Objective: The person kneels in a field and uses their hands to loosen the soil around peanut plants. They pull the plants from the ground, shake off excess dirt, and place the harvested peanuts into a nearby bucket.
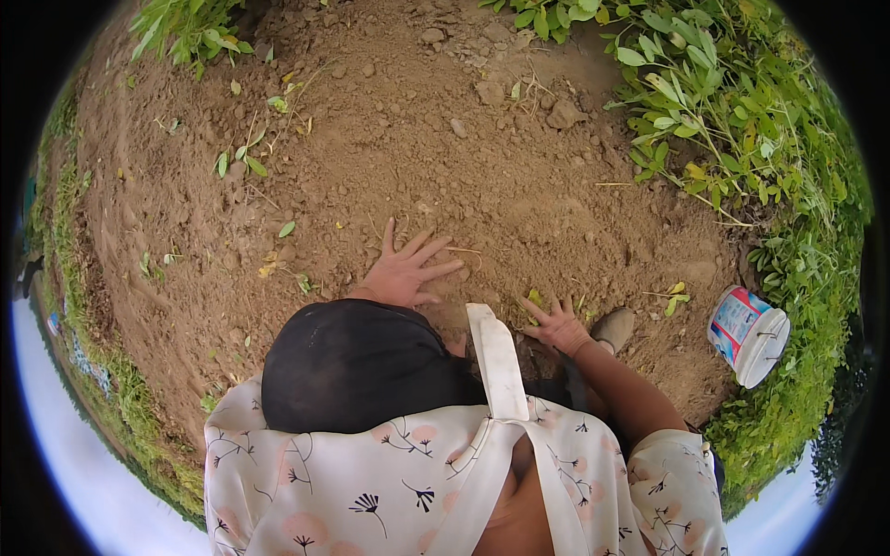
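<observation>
My left hand [410, 270] lies over the bare brown soil [417, 174] just beyond my dark-clothed knee, its fingers spread and nothing in it. My right hand [558, 325] is spread too, above the ground beside a shoe [613, 328], with small yellow-green leaves near its fingertips. It holds nothing. Whether either palm touches the soil I cannot tell. Between the two hands a white strap or fabric end [497, 358] hangs from my flowered shirt and hides part of the ground. A thin dry stem [464, 250] lies by the left fingers.
A white plastic bucket [747, 336] with a printed side lies tilted at the right, against leafy green plants [695, 104]. More plants [188, 31] grow at the upper left. Soil clods [564, 115], loose leaves and plucked sprigs [243, 156] are scattered over the ground.
</observation>
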Tool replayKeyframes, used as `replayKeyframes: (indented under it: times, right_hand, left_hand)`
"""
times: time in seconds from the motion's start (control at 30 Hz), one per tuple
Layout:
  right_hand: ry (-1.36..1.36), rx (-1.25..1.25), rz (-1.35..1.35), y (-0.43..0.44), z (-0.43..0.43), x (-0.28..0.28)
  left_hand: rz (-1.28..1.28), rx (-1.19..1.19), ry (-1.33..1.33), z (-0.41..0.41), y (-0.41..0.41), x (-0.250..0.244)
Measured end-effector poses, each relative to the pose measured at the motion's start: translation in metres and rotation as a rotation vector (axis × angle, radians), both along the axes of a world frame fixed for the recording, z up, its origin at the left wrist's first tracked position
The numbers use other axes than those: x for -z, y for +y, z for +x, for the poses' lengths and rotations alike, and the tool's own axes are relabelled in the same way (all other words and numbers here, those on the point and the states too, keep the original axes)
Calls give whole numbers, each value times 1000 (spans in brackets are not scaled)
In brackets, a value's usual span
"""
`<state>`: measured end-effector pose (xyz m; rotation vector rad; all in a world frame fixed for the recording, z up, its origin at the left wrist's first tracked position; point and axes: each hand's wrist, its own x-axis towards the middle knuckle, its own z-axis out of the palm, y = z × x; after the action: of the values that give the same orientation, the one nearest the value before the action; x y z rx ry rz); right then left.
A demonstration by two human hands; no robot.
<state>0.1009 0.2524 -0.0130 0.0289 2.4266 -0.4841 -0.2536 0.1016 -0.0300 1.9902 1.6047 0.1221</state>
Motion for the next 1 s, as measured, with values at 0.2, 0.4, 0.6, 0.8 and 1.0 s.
replayKeyframes:
  times: [0.2,0.4,0.6,0.8,1.0]
  right_hand:
    - [-97,-76,-83,46,-62,27]
    - [45,603,279,137,-168,10]
    - [88,683,237,89,-296,-6]
    - [207,-117,-130,-33,-258,1]
    - [226,329,-275,6,-242,14]
  left_hand:
    - [-338,-563,464,-60,-20,32]
    - [-575,-1082,611,-104,-129,29]
    - [-575,-1834,437,-71,-187,28]
    - [-243,-1974,297,-88,-194,43]
    - [-83,-1769,102,-107,-121,34]
